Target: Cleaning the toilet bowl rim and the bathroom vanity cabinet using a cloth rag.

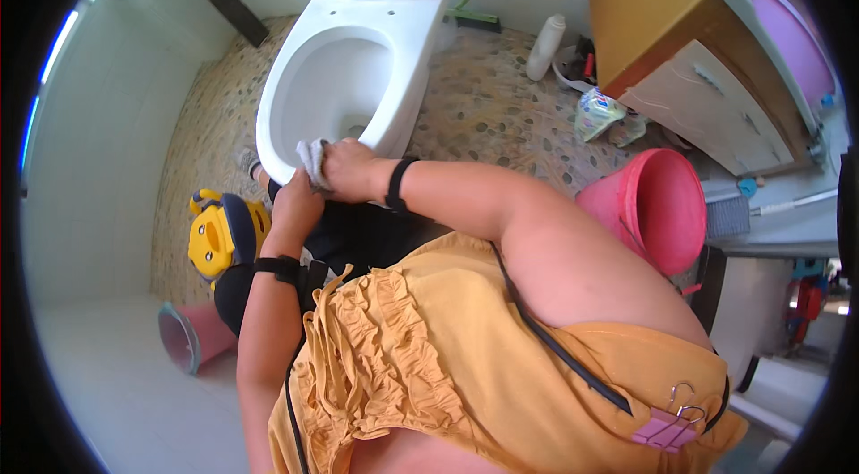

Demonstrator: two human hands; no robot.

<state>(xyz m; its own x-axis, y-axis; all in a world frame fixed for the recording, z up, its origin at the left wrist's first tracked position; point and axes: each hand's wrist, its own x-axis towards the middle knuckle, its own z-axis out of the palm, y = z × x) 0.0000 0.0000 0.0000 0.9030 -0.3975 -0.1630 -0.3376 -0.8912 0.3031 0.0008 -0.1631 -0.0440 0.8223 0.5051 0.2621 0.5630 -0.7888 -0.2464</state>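
Observation:
A grey cloth (313,162) is bunched up at the front rim of a white toilet (273,111), whose seat and lid are off. My right hand (352,171) grips the cloth from the right, fingers closed around it. My left hand (299,199), just nearer to me, is closed on the lower end of the same cloth. The two hands nearly touch. Both wrists wear black bands. The toilet bowl's inside shows a drain at the bottom.
Left of my legs stands a yellow and dark blue face-shaped child's seat (215,237), with a pink bin (199,335) nearer. At right are a pink bucket (667,210), a wooden cabinet (707,93) and a white bottle (546,46). A green broom (472,20) lies behind.

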